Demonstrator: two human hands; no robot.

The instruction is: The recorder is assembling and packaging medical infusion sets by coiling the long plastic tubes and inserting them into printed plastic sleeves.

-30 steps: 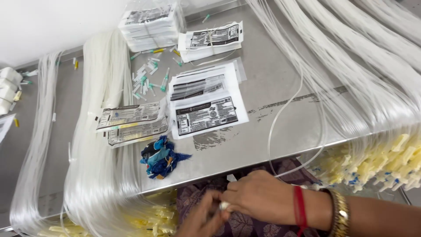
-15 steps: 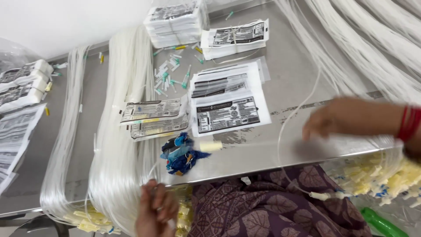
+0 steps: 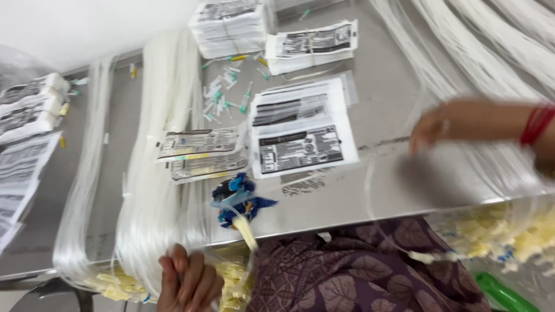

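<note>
1. The left hand (image 3: 188, 283) is at the near edge of the steel surface (image 3: 387, 98), its fingers curled together around the lower end of a thick bundle of clear tubing (image 3: 156, 190) that lies lengthwise on the surface and hangs over the edge.
2. The right hand (image 3: 430, 127) hovers over the right part of the surface, blurred; a single thin clear tube (image 3: 370, 190) runs below it, but I cannot tell whether the fingers pinch it.
3. A small heap of blue clamps (image 3: 237, 199) lies near the front edge, between the two hands.
4. Printed flat pouches (image 3: 300, 130) lie just behind the clamps.
5. Yellow connectors (image 3: 497, 234) dangle from another tubing bundle at right.
</note>
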